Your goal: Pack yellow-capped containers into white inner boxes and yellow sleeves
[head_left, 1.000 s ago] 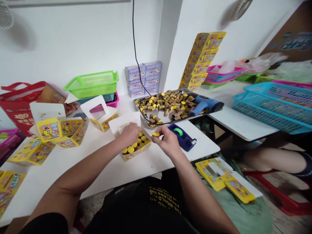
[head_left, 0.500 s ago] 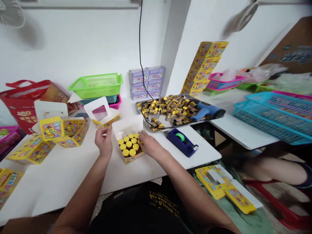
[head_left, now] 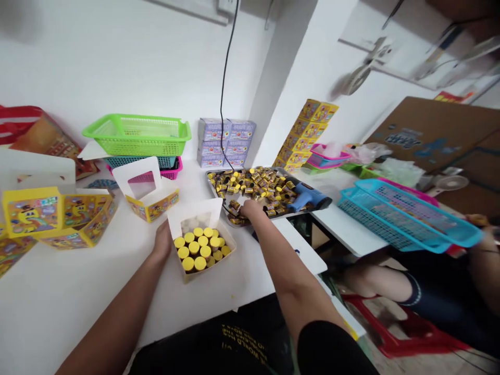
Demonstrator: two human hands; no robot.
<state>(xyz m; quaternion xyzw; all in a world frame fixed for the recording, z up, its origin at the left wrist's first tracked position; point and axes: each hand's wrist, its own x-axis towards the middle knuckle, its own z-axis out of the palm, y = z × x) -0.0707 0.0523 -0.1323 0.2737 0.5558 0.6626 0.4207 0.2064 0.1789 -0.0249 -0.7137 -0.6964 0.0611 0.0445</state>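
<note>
- The left hand (head_left: 162, 240) is resting on the tabletop (head_left: 78, 297), pressing against the box's left side; its fingers are hidden, so I cannot tell its grip.
- The open yellow box (head_left: 216, 264) is standing just right of that hand, packed with upright yellow-capped tubes (head_left: 194, 247).
- The right hand (head_left: 252, 209) is reaching far, well apart from the left, with its fingers down among loose tubes (head_left: 258, 187); I cannot tell whether it is clamping one.
- Those tubes are lying heaped in a metal tray (head_left: 213, 182), right under that hand.
- A blue heat gun (head_left: 310, 197) is lying on the tray's right side.
- A co-worker's knee (head_left: 361, 278) is showing at right, beneath blue baskets (head_left: 406, 213).
</note>
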